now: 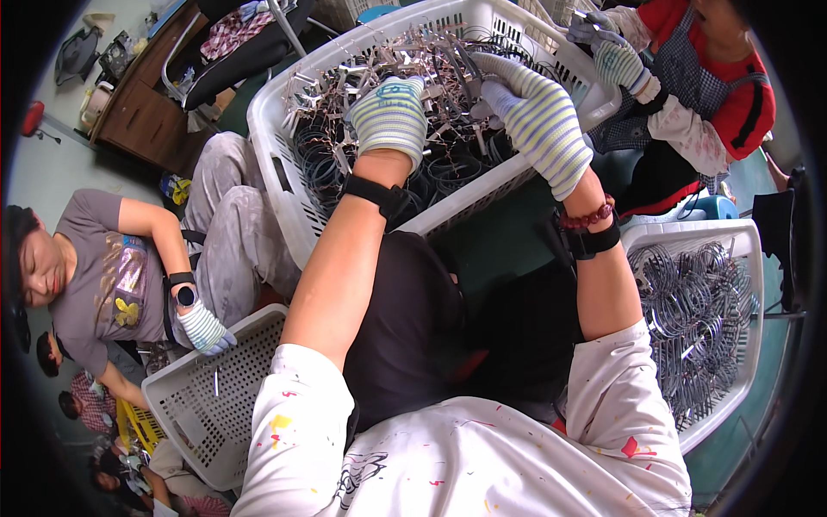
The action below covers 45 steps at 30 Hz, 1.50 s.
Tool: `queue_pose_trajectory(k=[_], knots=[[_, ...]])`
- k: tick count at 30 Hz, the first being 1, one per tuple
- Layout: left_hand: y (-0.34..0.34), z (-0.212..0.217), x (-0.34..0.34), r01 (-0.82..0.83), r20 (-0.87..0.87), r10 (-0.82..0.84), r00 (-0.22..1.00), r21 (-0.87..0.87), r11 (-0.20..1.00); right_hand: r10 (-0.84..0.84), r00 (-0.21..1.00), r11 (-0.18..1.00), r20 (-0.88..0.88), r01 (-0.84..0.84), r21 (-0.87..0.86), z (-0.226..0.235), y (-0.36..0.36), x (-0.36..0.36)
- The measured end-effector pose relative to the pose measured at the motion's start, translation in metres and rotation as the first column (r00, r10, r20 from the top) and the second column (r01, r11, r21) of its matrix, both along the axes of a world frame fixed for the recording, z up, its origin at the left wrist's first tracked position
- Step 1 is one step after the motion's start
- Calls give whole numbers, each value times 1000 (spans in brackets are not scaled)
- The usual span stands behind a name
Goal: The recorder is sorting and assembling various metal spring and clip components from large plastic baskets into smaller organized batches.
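Both my hands wear striped white, green and blue knit gloves and are over a large white plastic basket [280, 185] of tangled dark cables with copper-coloured wire ends and small metal pieces [332, 95]. My left hand [392, 121] is above the middle of the pile with its back showing; its fingers curl down, and what they hold is hidden. To its right, my right hand [543, 121] is closed, with thumb and fingers pinching a dark grey curved, cable-like piece [465, 77]. The far end of that piece blends into the pile.
At right stands a white basket [754, 302] of coiled grey cables. A co-worker in red [732, 103] with gloved hands sits far right; another person [112, 250] sits left, a gloved hand on a light grey basket [207, 405]. A chair [241, 69] and brown drawers [142, 112] are behind.
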<state>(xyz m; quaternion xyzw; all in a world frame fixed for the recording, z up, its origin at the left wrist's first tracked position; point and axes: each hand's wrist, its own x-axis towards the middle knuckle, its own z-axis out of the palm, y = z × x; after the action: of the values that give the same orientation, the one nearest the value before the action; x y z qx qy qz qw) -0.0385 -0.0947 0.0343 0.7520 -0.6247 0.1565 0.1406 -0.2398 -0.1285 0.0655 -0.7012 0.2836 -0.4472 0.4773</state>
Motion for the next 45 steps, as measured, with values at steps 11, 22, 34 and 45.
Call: queue_pose_trajectory(k=[11,22,34,45], knots=[[-7,-15,-4,232,-962,-55,267,8,973,-50,999,996,-21,48,-77,-7,-30,-25],[13,10,-14,448,-987,34,-156,-40,893,-362,932,688,-13,258,-679,6,-11,3],[9,9,-12,501,-981,20,-195,-82,862,-449,893,584,-32,266,-767,9,-5,4],[18,46,-13,594,-756,144,-639,-366,716,-32,968,996,250,52,-73,-1,-41,-33]])
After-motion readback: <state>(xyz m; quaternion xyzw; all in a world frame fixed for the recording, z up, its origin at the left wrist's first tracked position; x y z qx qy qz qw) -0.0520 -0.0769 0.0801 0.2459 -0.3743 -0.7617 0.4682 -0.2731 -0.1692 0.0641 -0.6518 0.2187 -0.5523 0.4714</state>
